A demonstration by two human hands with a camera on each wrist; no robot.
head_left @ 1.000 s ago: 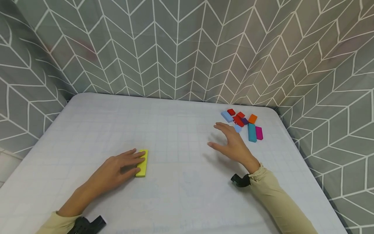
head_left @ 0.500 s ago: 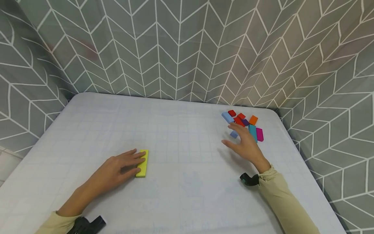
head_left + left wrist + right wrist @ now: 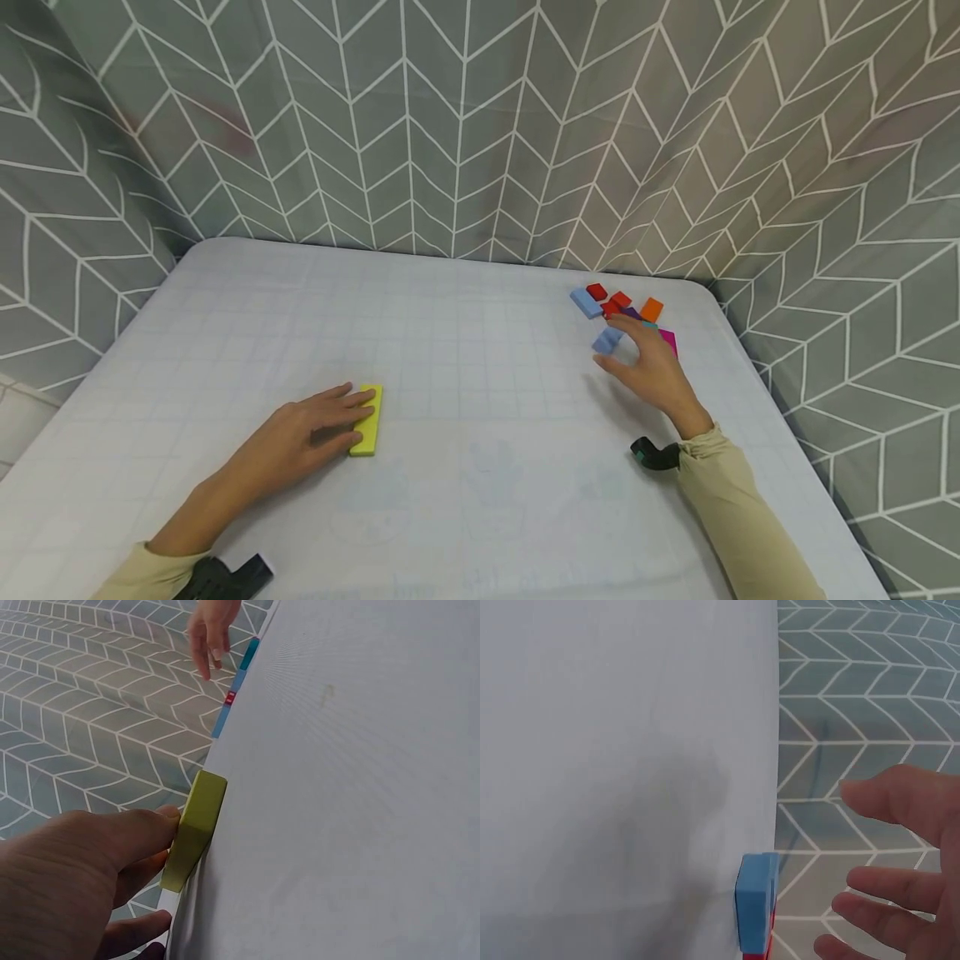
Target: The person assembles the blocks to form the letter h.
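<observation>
My left hand (image 3: 300, 429) rests on a yellow rectangular block (image 3: 370, 427), fingers extended across it and thumb at its near end. In the left wrist view the thumb touches the block's edge. Above the near side of a cluster of coloured blocks hovers my right hand (image 3: 654, 375), thumb and fingers spread with nothing between them. A light blue block (image 3: 607, 340) lies just beyond its thumb. The hand partly covers a teal block (image 3: 650, 325) and a magenta block (image 3: 671, 342). In the right wrist view, a blue block (image 3: 754, 904) stands apart from the fingers.
Farther back in the cluster lie another light blue block (image 3: 586, 303), red blocks (image 3: 596, 292), a purple block (image 3: 631, 313) and an orange block (image 3: 652, 310). The white table (image 3: 465, 350) meets a patterned grey curtain (image 3: 420, 125) at its back and sides.
My right hand has moved to the right and over the near blocks, covering most of the teal one. The left hand stays on the yellow block.
</observation>
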